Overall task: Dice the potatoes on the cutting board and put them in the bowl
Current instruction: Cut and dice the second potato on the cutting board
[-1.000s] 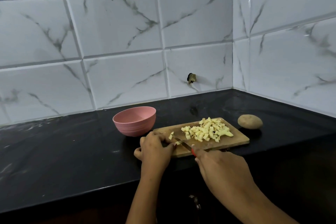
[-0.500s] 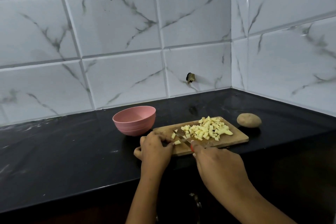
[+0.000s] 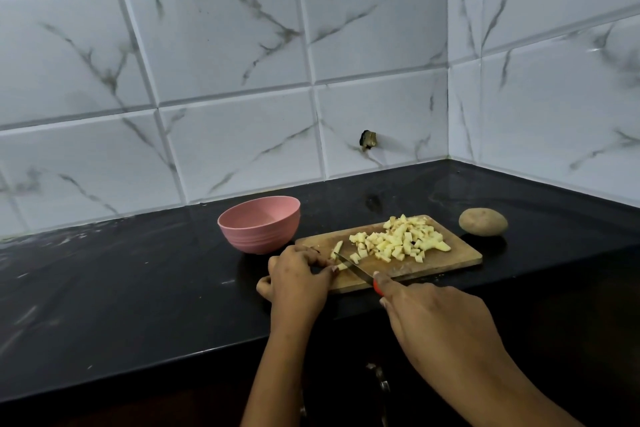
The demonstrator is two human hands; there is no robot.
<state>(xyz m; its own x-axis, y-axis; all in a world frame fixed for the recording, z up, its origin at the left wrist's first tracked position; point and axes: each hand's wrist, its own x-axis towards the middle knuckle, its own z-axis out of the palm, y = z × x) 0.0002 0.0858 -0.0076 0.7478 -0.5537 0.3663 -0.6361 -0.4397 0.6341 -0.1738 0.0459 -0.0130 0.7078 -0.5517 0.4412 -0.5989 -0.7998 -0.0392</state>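
Head camera looks down at a black shiny counter [image 3: 138,288] that runs into a corner of the room. White wall tiles [image 3: 225,45] with thin grey lines, like marble, stand behind it and on the right side. One tile low on the back wall has a small dark broken spot [image 3: 369,139]. A pink bowl [image 3: 259,224] sits on the counter, just beside the far left corner of a wooden cutting board [image 3: 450,260]. The board lies flat near the front edge of the counter. On the far right part of the board is a pile of diced potato [image 3: 401,239], made of many small pale yellow cubes heaped close together. A few cubes lie loose at the left side of the pile, and one longer yellow strip [image 3: 337,248] lies apart from them, closer to the bowl. A whole potato [image 3: 483,221], brown and round with its skin on, rests on the counter just past the right end of the board, not touching it. The left hand [image 3: 298,277] is at the near left corner of the board with its fingers curled down, holding a small potato piece [image 3: 342,266] against the wood. The right hand [image 3: 436,319] grips a knife [image 3: 353,267] by its red handle, with one finger stretched along the top. The thin blade points to the left and away, and it comes down right beside the left fingertips, on the small piece.
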